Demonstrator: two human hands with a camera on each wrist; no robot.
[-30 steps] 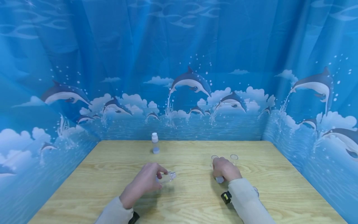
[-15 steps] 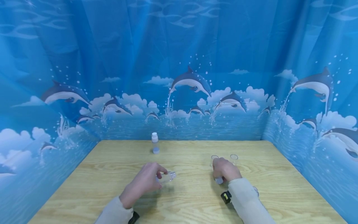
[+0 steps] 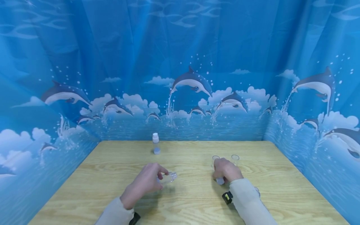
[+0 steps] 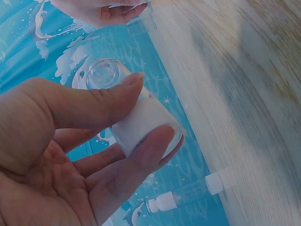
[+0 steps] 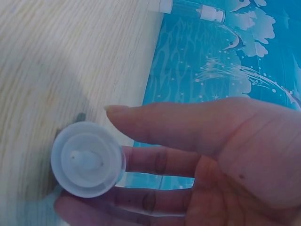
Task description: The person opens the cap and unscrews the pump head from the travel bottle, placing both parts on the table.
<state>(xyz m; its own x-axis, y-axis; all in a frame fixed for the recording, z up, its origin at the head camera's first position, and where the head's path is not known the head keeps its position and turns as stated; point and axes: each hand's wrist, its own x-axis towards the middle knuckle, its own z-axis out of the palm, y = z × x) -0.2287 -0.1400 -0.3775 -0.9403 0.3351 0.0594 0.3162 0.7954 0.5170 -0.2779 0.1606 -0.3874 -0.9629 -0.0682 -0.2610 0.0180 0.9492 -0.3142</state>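
My left hand (image 3: 146, 181) pinches a clear bottle (image 3: 166, 178) between thumb and fingers, its neck tilted towards the right. In the left wrist view that bottle (image 4: 143, 120) shows a white lower part and an open-looking clear neck, with thumb and fingertips on its sides. On the right side of the table, my right hand (image 3: 228, 170) has its fingers around a whitish round piece (image 3: 220, 181). The right wrist view shows this piece (image 5: 87, 160) end-on, round and hollow, against the fingers of the right hand (image 5: 221, 155), the thumb tip standing off it.
A clear bottle with a white top and base (image 3: 156, 144) stands near the back edge of the wooden table (image 3: 126, 159). Two clear round-rimmed containers (image 3: 235, 157) are just beyond my right hand, one partly hidden. A dolphin-print curtain (image 3: 180, 62) surrounds the table.
The whitish piece at my right hand has shifted very slightly. My left hand and its bottle look the same.
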